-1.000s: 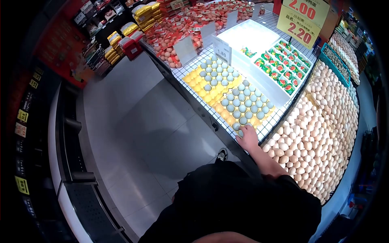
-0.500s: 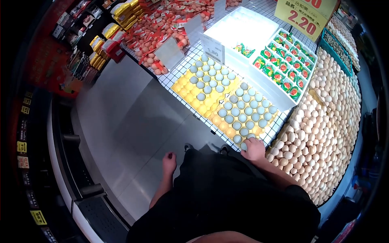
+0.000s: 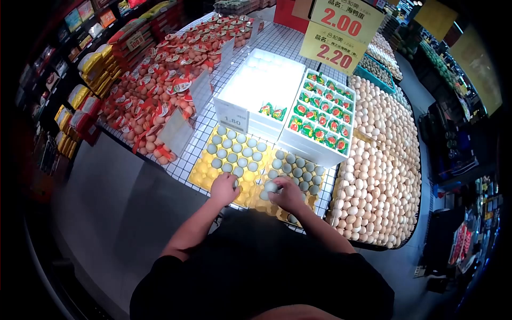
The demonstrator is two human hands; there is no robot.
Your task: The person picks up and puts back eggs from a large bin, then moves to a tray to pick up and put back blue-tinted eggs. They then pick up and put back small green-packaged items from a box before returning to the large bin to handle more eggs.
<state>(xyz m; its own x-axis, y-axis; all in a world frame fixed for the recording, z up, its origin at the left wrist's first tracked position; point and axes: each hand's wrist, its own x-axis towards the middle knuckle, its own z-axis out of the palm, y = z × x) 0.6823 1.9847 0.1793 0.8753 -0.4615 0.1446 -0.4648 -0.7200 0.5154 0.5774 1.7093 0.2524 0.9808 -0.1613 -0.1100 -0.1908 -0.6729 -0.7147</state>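
My left hand [image 3: 224,189] is over the front of the left yellow egg tray [image 3: 200,174], its fingers closed around a pale egg [image 3: 236,183] that shows at the fingertips. Over the right yellow egg tray [image 3: 282,212], my right hand [image 3: 289,194] grips a pale blue-green egg [image 3: 270,186] between thumb and fingers. Rows of similar eggs fill the back of both trays, while several cups at the front left hold none. The right hand hides part of its tray.
Behind the trays stand a white foam box [image 3: 256,80] and a box of green-wrapped eggs [image 3: 322,112]. Bagged brown eggs [image 3: 154,101] lie at left, a heap of loose eggs [image 3: 373,181] at right. A price card [image 3: 232,118] hangs from the foam box.
My left hand has risen from beside my body to the left tray and closed on an egg. My right hand has moved left across its tray with an egg. The view has turned.
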